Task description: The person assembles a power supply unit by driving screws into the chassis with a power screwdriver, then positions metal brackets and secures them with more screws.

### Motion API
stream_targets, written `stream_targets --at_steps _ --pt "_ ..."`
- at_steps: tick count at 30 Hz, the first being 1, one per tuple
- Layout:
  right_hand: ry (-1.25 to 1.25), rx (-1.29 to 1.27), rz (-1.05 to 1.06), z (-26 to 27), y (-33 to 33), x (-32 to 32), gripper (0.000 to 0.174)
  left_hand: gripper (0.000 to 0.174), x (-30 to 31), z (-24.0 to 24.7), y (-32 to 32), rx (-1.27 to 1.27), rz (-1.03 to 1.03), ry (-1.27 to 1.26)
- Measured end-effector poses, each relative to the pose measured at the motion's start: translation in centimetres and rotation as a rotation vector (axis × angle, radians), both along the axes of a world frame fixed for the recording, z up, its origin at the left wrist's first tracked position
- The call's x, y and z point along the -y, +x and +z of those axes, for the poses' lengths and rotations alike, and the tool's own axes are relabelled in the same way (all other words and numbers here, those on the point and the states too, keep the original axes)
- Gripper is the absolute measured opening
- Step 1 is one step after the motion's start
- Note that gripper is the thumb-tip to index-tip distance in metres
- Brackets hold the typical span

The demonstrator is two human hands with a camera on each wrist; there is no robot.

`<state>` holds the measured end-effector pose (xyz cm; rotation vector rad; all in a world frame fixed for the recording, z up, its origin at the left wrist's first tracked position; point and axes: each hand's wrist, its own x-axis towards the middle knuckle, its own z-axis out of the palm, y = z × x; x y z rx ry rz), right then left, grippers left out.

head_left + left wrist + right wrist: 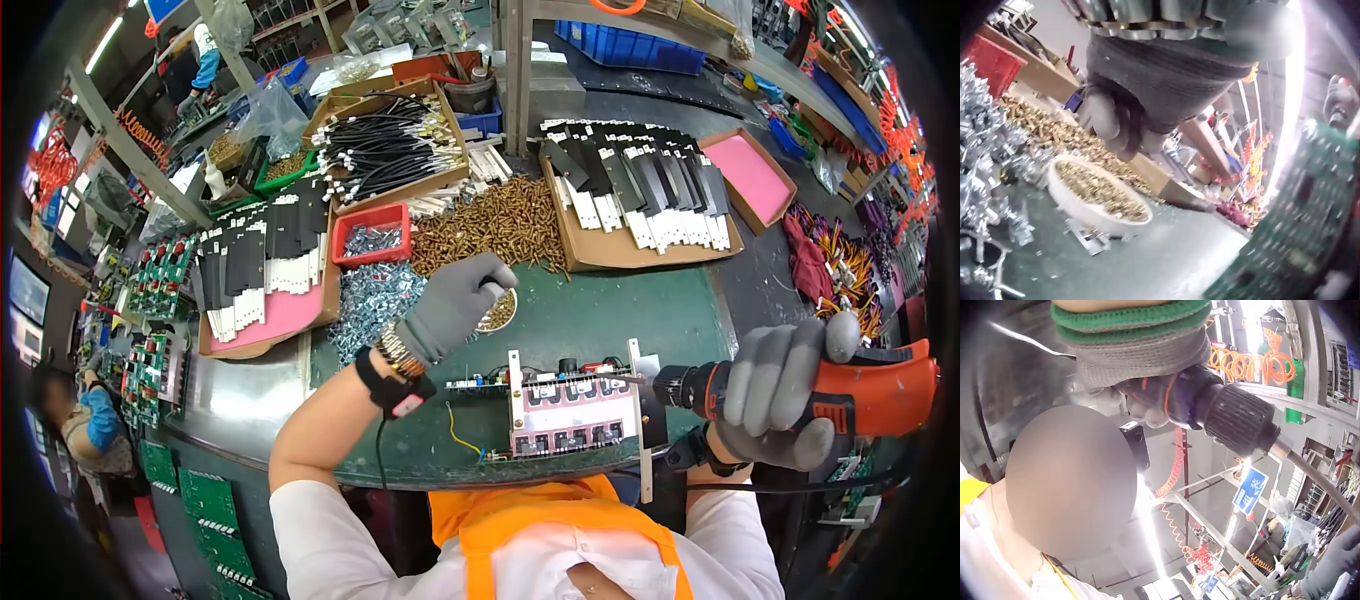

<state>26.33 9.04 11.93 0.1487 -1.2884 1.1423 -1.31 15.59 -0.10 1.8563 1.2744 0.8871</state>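
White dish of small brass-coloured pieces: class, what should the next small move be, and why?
Probably lower the left grip to take one piece from the white dish: it hangs close to that dish, while the right grip holds the power driver, bit pointing toward the circuit-board assembly. Whether the left grip already pinches a piece is hidden.

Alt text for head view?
A gloved right hand grips an orange-red power drill, its bit pointing toward a circuit assembly on a green bench. The gloved left hand is beside a small bowl of brass-coloured screws, with more piled behind.
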Motion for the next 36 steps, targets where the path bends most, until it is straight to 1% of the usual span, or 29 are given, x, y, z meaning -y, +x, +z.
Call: stream_targets --at_steps 1,2,3,5,6,7,9,10,11,13,14,16,17,18,20,21,23,24,25,27,29,31,32,33,34,36 --pt "0.014 -0.064 -0.026 0.1 -0.1 0.1 0.046 0.020 1.1 1.2 0.4 0.226 -0.040 -0.123" --pt "0.045 -0.018 -0.037 0.4 0.4 0.1 0.055 0.025 2.2 2.3 0.9 0.453 -0.083 -0.247" --pt "0.044 -0.016 -0.048 0.4 0.1 0.3 0.055 0.025 3.6 3.4 1.3 0.454 -0.094 -0.250" --pt "0.069 -0.251 -0.067 1.0 -1.8 0.3 0.044 0.035 6.2 5.4 2.2 0.662 -0.094 -0.499" --pt "0.129 -0.222 0.009 1.1 -1.8 0.0 0.044 0.042 7.1 6.3 2.4 0.700 -0.065 -0.614" --pt "0.128 -0.217 -0.003 1.1 -2.0 0.0 0.044 0.042 7.6 5.9 2.5 0.701 -0.077 -0.620" --pt "0.155 -0.249 0.011 0.9 -2.6 0.1 0.044 0.040 8.5 4.4 2.4 0.751 0.014 -0.611" --pt "0.148 -0.184 0.039 1.0 -2.2 0.3 0.045 0.031 8.8 3.7 2.4 0.815 0.013 -0.598" --pt "0.147 -0.182 0.037 0.8 -2.3 0.2 0.045 0.031 9.0 3.1 2.4 0.817 0.011 -0.600" --pt "0.181 -0.180 0.071 0.2 -2.4 0.1 0.046 0.018 9.5 2.3 2.4 0.901 -0.010 -0.510" --pt "0.149 -0.197 0.026 0.2 -2.9 0.5 0.047 0.018 9.7 2.5 2.5 0.902 -0.011 -0.512" --pt "0.139 -0.204 0.025 0.0 -3.0 0.6 0.048 0.011 10.0 2.9 2.6 0.884 0.060 -0.531" --pt "0.130 -0.213 0.027 -0.1 -3.1 0.7 0.048 0.011 10.1 2.8 2.5 0.885 0.059 -0.531" --pt "0.131 -0.212 0.029 0.0 -3.2 0.7 0.048 0.013 10.2 2.7 2.4 0.861 0.038 -0.526" --pt "0.155 -0.180 0.122 0.3 -3.4 0.5 0.048 0.015 10.4 2.6 2.1 0.836 0.026 -0.515" --pt "0.155 -0.186 0.132 0.3 -3.5 0.4 0.048 0.017 10.6 2.4 2.1 0.831 0.004 -0.514" --pt "0.172 -0.141 0.115 0.3 -3.3 0.3 0.048 0.018 10.9 2.4 2.0 0.823 -0.003 -0.508" --pt "0.056 -0.142 0.095 -0.1 -2.6 1.2 0.055 0.018 10.9 2.4 1.9 0.824 -0.014 -0.513" --pt "0.055 -0.145 0.106 -0.1 -2.9 1.4 0.055 0.019 10.9 2.4 1.8 0.825 -0.028 -0.518" --pt "0.014 -0.159 0.027 0.1 -3.6 1.5 0.056 0.019 11.0 2.2 1.7 0.810 -0.016 -0.498" --pt "0.038 -0.118 0.079 -0.1 -3.0 1.1 0.053 0.020 11.1 1.8 1.5 0.828 -0.050 -0.519" --pt "0.060 -0.055 0.138 -0.2 -2.6 1.0 0.051 0.021 11.4 1.3 1.5 0.829 -0.043 -0.516" --pt "0.060 -0.056 0.140 -0.2 -2.3 0.9 0.051 0.020 11.6 1.1 1.6 0.743 -0.034 -0.442" --pt "0.072 -0.020 0.189 -0.2 -2.0 0.7 0.051 0.019 11.7 1.0 1.6 0.657 -0.027 -0.369" --pt "0.083 0.018 0.238 -0.1 -1.9 0.6 0.050 0.019 11.7 1.1 1.4 0.657 -0.026 -0.369" --pt "0.063 -0.008 0.252 0.0 -2.3 0.8 0.051 0.018 11.7 1.5 1.0 0.350 -0.096 -0.015"
